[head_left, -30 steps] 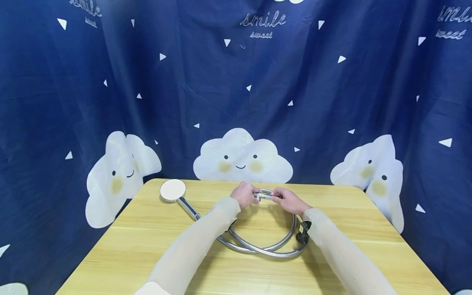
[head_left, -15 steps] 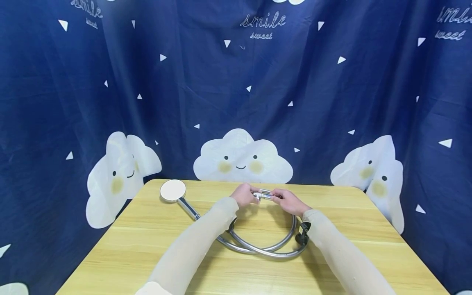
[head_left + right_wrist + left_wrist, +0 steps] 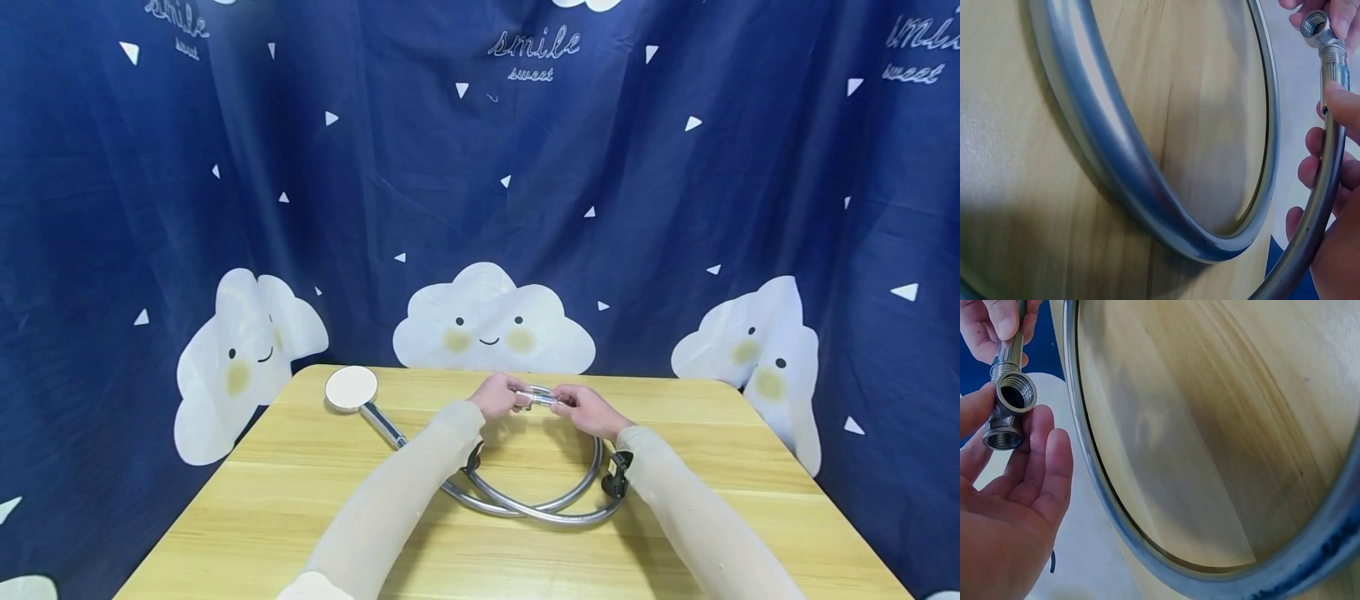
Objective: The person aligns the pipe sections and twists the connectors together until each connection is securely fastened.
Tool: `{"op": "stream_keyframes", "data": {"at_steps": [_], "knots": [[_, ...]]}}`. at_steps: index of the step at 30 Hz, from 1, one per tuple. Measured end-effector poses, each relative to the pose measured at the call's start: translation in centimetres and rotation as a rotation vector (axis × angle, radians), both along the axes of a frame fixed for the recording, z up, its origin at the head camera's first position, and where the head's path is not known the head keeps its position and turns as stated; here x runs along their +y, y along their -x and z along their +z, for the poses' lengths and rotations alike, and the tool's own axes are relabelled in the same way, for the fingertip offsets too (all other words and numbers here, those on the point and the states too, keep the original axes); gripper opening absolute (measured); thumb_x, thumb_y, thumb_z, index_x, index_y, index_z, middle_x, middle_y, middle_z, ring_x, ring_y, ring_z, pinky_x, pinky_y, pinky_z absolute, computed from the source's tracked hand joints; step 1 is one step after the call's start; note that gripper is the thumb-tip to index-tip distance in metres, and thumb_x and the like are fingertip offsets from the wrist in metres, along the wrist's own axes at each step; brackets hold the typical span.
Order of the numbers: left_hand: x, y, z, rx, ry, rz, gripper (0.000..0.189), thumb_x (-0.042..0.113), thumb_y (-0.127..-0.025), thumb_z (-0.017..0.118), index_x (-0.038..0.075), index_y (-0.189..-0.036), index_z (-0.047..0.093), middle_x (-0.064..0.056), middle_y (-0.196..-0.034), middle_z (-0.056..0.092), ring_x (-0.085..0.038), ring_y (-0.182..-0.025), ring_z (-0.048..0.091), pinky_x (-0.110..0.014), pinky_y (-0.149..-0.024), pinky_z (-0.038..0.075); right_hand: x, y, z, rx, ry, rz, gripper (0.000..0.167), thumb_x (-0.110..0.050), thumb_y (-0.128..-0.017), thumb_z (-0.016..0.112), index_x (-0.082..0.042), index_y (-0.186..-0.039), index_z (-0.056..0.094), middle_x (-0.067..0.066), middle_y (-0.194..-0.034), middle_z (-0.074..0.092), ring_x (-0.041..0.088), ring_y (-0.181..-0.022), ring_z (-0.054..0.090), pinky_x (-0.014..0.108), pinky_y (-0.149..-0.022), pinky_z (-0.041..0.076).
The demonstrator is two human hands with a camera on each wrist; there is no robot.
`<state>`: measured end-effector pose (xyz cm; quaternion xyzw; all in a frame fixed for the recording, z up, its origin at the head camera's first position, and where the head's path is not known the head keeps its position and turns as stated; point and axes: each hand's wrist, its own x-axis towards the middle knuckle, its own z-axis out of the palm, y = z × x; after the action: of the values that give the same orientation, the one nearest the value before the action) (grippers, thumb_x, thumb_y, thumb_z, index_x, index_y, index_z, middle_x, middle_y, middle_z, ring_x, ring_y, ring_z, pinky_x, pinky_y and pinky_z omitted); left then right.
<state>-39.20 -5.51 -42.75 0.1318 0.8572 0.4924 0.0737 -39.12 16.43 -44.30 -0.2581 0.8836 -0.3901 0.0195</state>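
Note:
My left hand pinches a small metal tee fitting with threaded openings between thumb and fingers. One round opening faces the left wrist camera. My right hand grips the end of a grey shower hose, its thumb on the shiny hose connector. The fitting and connector meet in line, with a band of thread showing at the joint. In the head view both hands are close together over the far part of the table. The hose loops toward the front and crosses itself below them.
A shower head with a chrome handle lies at the table's back left. The wooden table ends just beyond the hands, before a dark blue curtain with cloud prints. The hose loop lies between the forearms.
The tee fitting has turned slightly in my left fingers, so its side opening sits at a different angle. Both hands stay nearly in place; the shower head and hose loop have not moved.

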Motion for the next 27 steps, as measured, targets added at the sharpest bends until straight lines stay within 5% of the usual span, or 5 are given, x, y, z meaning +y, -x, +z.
{"op": "stream_keyframes", "data": {"at_steps": [9,19,27], "knots": [[-0.38,0.92,-0.74,-0.012,-0.013,0.005,0.020,0.007,-0.090,0.071,0.001,-0.109,0.074,-0.006,-0.083,0.073,-0.013,-0.070,0.060,-0.022,-0.057,0.045,0.07,0.34,0.36,-0.036,-0.035,0.025,0.025,-0.019,-0.103,0.057,-0.004,-0.115,0.072,0.003,-0.089,0.058,0.016,-0.075,0.046,0.030,-0.067,0.038],[-0.22,0.44,-0.21,-0.003,-0.023,0.010,0.021,0.006,-0.090,0.070,0.003,-0.110,0.074,-0.007,-0.087,0.073,-0.014,-0.073,0.058,-0.021,-0.058,0.043,-0.10,-0.04,0.57,-0.067,0.062,0.013,0.013,-0.014,-0.102,0.059,-0.001,-0.105,0.062,0.002,-0.084,0.052,0.015,-0.076,0.046,0.026,-0.067,0.038],[0.39,0.07,-0.11,0.003,-0.044,0.018,0.020,0.004,-0.089,0.069,0.002,-0.109,0.074,-0.008,-0.089,0.074,-0.016,-0.076,0.060,-0.021,-0.061,0.044,0.38,-0.06,0.70,-0.114,0.033,-0.029,0.025,-0.017,-0.106,0.050,0.002,-0.109,0.066,0.004,-0.081,0.048,0.017,-0.070,0.041,0.029,-0.063,0.035]]}}
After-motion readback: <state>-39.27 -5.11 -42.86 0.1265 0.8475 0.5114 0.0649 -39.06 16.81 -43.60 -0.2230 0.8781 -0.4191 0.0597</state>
